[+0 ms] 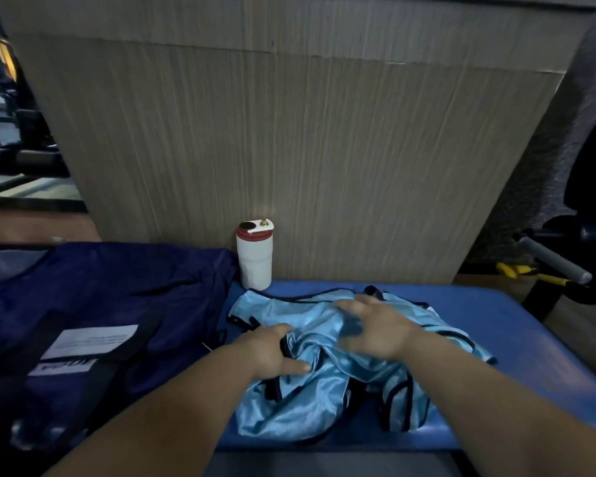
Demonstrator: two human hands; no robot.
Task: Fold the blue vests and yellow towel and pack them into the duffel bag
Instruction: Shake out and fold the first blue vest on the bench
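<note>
Shiny light-blue vests (pixel 310 404) with black trim lie crumpled in a heap on the blue padded bench (pixel 496 325). My left hand (pixel 272 352) grips the heap's left side, fingers curled into the fabric at a black-edged opening. My right hand (pixel 372 327) lies over the top of the heap with fingers spread; it is blurred. The navy duffel bag (pixel 93 325) lies flat to the left, with black straps and a white label. No yellow towel is in view.
A white tumbler (pixel 254 259) with a red-rimmed lid stands at the back against a wood-grain wall panel (pixel 289 132). Gym equipment with a grey bar (pixel 551 259) and yellow parts stands at the right. The bench's front edge runs just below the vests.
</note>
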